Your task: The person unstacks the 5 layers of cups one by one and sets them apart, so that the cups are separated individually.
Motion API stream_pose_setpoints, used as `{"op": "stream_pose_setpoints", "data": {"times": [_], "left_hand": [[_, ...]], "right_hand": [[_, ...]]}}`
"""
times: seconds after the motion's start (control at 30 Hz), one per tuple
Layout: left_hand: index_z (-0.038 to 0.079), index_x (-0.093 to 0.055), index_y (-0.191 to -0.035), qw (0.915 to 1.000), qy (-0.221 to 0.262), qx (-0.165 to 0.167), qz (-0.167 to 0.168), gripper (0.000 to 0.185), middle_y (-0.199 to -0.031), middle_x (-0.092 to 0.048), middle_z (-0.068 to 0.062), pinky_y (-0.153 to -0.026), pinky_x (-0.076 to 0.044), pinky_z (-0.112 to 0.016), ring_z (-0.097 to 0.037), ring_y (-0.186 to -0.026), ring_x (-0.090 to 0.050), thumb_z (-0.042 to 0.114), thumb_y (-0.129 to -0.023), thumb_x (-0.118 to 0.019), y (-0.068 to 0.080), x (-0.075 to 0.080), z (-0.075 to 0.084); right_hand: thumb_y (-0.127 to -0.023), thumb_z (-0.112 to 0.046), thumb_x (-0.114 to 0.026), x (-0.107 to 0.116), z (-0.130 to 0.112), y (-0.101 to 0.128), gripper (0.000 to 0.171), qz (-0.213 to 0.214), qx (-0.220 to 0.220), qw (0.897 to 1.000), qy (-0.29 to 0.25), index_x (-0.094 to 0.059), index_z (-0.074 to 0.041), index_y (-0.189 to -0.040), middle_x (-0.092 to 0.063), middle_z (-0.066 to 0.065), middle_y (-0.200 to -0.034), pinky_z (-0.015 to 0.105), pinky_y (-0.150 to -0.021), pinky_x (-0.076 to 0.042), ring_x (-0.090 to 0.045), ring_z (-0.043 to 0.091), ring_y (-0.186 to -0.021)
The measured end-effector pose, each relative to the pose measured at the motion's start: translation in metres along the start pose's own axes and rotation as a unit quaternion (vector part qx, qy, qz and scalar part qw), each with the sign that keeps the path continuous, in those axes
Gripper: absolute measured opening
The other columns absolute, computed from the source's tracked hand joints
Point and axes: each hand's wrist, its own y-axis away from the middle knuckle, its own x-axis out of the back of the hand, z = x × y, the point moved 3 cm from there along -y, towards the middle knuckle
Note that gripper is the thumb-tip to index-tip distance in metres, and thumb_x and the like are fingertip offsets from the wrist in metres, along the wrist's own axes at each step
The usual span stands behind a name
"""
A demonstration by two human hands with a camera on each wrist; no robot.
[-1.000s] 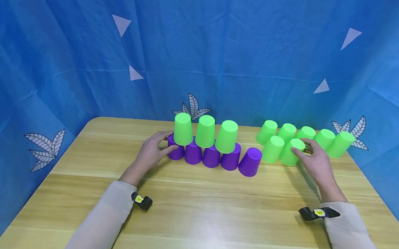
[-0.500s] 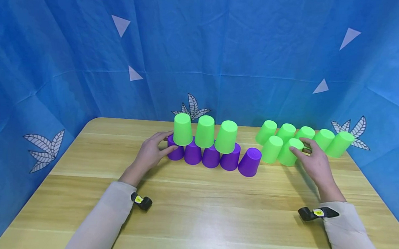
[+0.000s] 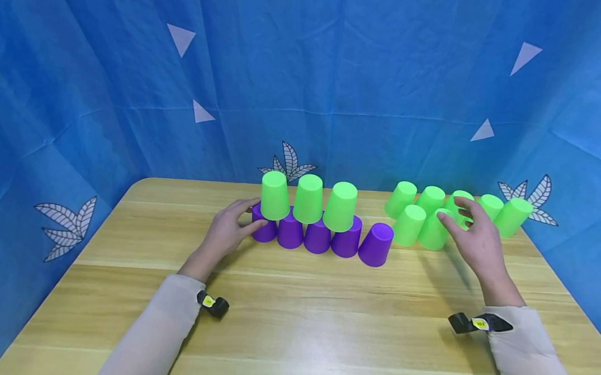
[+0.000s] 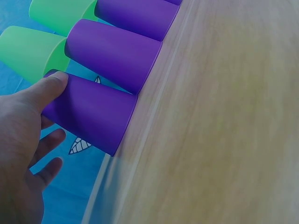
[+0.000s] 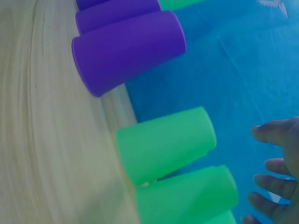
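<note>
Left hand (image 3: 225, 230) on duty at the far end, thumb and fingers lightly pinching the leftmost purple cup (image 3: 270, 231); right hand (image 3: 479, 244) hovers with thumb and fingers spread wide, holding nothing. And look at the gap that matters: the front green cup (image 3: 433, 233) stands just to the left of the right hand, between it and the purple row (image 3: 317, 240), so the right hand is by far the nearer. Its long axis is upright, mouth down, narrow base up. Three green cups (image 3: 308, 201) sit on top of that row, bridging neighbours, while the rightmost purple cup (image 3: 376, 245) carries nothing. Smooth tapered walls all round, matt and probably light plastic, flat round bases on show. Below, glossy pale wood grain on the table (image 3: 296, 316); behind, creased blue cloth (image 3: 294, 53) printed with leaves and pale triangles.
</note>
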Motion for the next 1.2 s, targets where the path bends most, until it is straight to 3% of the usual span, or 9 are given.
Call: {"op": "stream_pose_setpoints", "data": {"times": [0.2, 0.47, 0.77, 1.2], "left_hand": [[0.016, -0.053, -0.141, 1.0000, 0.001, 0.001, 0.000, 0.061, -0.134, -0.059, -0.007, -0.104, -0.043, -0.051, -0.029, -0.124, -0.054, 0.041, -0.089, -0.071, 0.001, 0.000, 0.000], [0.016, -0.053, -0.141, 1.0000, 0.000, 0.000, 0.002, 0.061, -0.134, -0.059, -0.007, -0.104, -0.043, -0.051, -0.029, -0.124, -0.054, 0.041, -0.089, -0.071, 0.001, 0.001, -0.001], [0.013, -0.054, -0.140, 0.9999, 0.006, -0.008, 0.007, 0.061, -0.132, -0.060, -0.009, -0.102, -0.045, -0.053, -0.030, -0.118, -0.058, 0.039, -0.088, -0.072, 0.000, -0.001, 0.002], [0.014, -0.053, -0.141, 1.0000, 0.003, 0.001, 0.001, 0.061, -0.134, -0.058, -0.007, -0.104, -0.044, -0.052, -0.030, -0.121, -0.056, 0.042, -0.089, -0.070, 0.000, 0.000, 0.001]], "right_hand": [[-0.097, -0.037, -0.061, 0.003, -0.020, 0.007, 0.063, 0.016, 0.030, 0.999, 0.019, -0.042, -0.001, -0.145, -0.046, 0.023, -0.143, 0.062, -0.097, -0.040, -0.044, 0.046, -0.128], [-0.096, -0.035, -0.064, -0.005, -0.048, 0.017, 0.060, 0.008, 0.071, 0.997, 0.026, -0.046, -0.003, -0.143, -0.049, 0.021, -0.141, 0.065, -0.093, -0.041, -0.046, 0.047, -0.123], [-0.095, -0.036, -0.065, -0.010, -0.067, 0.026, 0.060, -0.048, 0.113, 0.992, 0.041, -0.047, -0.006, -0.144, -0.049, 0.020, -0.142, 0.065, -0.092, -0.042, -0.047, 0.048, -0.123], [-0.093, -0.045, -0.065, -0.024, -0.110, 0.022, 0.068, -0.164, 0.172, 0.968, 0.076, -0.043, -0.010, -0.147, -0.049, 0.018, -0.142, 0.063, -0.103, -0.036, -0.040, 0.042, -0.133]]}}
